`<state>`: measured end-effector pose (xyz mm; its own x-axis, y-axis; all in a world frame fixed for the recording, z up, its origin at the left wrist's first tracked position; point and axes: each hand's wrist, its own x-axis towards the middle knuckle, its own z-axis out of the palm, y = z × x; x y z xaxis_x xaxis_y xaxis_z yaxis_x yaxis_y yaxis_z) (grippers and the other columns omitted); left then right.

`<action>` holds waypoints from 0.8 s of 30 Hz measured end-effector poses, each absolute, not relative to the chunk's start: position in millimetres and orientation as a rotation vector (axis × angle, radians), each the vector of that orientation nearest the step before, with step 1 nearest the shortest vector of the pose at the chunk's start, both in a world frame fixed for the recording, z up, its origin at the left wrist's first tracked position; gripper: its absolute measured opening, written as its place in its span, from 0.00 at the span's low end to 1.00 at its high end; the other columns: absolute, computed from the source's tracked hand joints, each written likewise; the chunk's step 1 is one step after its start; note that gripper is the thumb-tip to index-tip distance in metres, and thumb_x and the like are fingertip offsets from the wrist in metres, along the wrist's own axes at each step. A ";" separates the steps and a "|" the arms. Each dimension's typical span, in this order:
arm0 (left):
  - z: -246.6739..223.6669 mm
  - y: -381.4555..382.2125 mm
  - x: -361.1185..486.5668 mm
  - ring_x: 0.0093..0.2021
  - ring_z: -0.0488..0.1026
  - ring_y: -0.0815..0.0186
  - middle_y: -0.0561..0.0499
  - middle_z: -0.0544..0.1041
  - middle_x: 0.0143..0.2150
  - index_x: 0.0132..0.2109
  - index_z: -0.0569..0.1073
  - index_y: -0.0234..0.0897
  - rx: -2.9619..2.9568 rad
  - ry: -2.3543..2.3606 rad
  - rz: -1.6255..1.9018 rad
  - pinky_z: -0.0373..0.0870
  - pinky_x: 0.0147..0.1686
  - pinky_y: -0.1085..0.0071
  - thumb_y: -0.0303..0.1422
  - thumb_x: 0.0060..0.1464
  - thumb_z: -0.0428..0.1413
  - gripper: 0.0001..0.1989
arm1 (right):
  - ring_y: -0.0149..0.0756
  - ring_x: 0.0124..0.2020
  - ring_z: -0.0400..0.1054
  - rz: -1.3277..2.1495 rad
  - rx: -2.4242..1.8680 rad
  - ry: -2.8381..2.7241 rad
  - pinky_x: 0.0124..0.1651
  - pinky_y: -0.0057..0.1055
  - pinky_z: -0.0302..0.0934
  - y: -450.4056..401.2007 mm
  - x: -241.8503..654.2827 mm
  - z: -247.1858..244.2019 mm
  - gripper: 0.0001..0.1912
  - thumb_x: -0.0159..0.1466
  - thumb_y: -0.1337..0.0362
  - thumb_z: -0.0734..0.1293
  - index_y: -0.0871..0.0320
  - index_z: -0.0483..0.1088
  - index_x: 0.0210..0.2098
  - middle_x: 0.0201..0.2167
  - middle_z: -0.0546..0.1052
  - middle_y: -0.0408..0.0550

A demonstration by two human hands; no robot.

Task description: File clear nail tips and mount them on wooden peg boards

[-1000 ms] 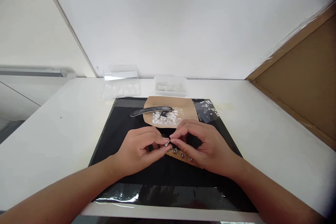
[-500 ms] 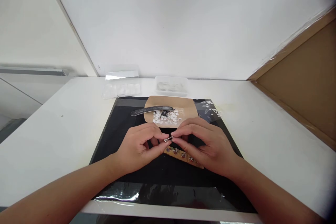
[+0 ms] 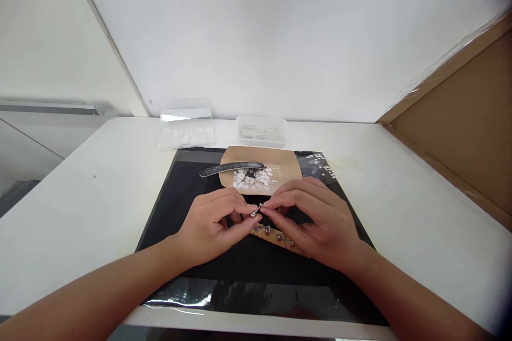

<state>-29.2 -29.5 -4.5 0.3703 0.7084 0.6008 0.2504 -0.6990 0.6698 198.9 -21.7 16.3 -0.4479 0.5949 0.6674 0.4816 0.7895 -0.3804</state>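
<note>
Over the black mat [image 3: 192,272], my left hand [image 3: 218,221] pinches a small shiny metal piece [image 3: 254,213] between thumb and forefinger. Facing it, my right hand [image 3: 316,218] has its thumb and fingertips closed on the other end of the piece. The fingertips of both hands are nearly touching. Beneath my right hand lies a tan strip [image 3: 273,235] bearing several shiny round studs; its right end is partly hidden by that hand. Details of the pinched piece are too small to tell.
Behind the hands, a brown sheet [image 3: 280,157] holds white chips [image 3: 256,178] and a dark curved file [image 3: 230,168]. Two clear plastic boxes [image 3: 186,133] [image 3: 262,131] stand near the wall. White bits [image 3: 320,162] lie at the mat's back right corner.
My right hand has shifted slightly, covering a little more of the strip's right end. My left hand is almost unmoved, and the piece remains between the fingertips.
</note>
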 end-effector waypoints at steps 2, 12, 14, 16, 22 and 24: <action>-4.5 -29.9 -28.9 0.25 0.72 0.74 0.52 0.76 0.29 0.43 0.81 0.34 2.165 0.832 1.299 0.68 0.21 0.82 0.25 0.60 0.64 0.05 | 0.33 0.32 0.75 0.143 -0.794 -2.131 0.40 0.36 0.64 -21.9 199.2 16.3 0.06 0.66 0.67 0.73 0.53 0.75 0.41 0.34 0.81 0.44; -0.9 -30.5 -27.1 0.25 0.73 0.73 0.52 0.76 0.27 0.42 0.82 0.35 2.123 0.884 1.280 0.67 0.19 0.82 0.27 0.60 0.64 0.03 | 0.34 0.34 0.76 0.048 -0.765 -2.199 0.41 0.36 0.63 -20.7 201.5 16.4 0.06 0.67 0.68 0.72 0.52 0.72 0.41 0.34 0.82 0.43; -0.2 -30.7 -26.7 0.24 0.73 0.73 0.52 0.76 0.28 0.42 0.82 0.35 2.111 0.889 1.271 0.68 0.19 0.82 0.28 0.60 0.64 0.03 | 0.34 0.35 0.75 0.068 -0.760 -2.224 0.42 0.36 0.63 -20.9 202.3 15.7 0.06 0.67 0.68 0.71 0.52 0.72 0.42 0.35 0.82 0.43; -0.3 -31.0 -26.7 0.24 0.74 0.73 0.51 0.76 0.28 0.41 0.82 0.35 2.098 0.899 1.258 0.68 0.20 0.81 0.28 0.60 0.64 0.03 | 0.33 0.35 0.75 0.111 -0.752 -2.242 0.42 0.36 0.63 -21.8 202.4 15.4 0.06 0.67 0.69 0.71 0.53 0.72 0.42 0.35 0.81 0.43; -1.1 -31.2 -28.4 0.24 0.76 0.72 0.51 0.76 0.29 0.42 0.82 0.34 2.012 0.927 1.215 0.72 0.21 0.79 0.29 0.60 0.64 0.04 | 0.33 0.33 0.74 0.153 -0.834 -2.142 0.40 0.35 0.65 -20.3 204.3 21.4 0.03 0.68 0.67 0.70 0.53 0.73 0.40 0.35 0.80 0.44; -0.4 -31.7 -28.2 0.24 0.77 0.72 0.51 0.77 0.30 0.43 0.82 0.34 1.968 0.927 1.182 0.73 0.20 0.80 0.29 0.61 0.63 0.04 | 0.36 0.33 0.74 0.099 -0.939 -2.075 0.39 0.36 0.66 -14.0 208.9 23.6 0.02 0.69 0.66 0.69 0.52 0.73 0.39 0.34 0.80 0.45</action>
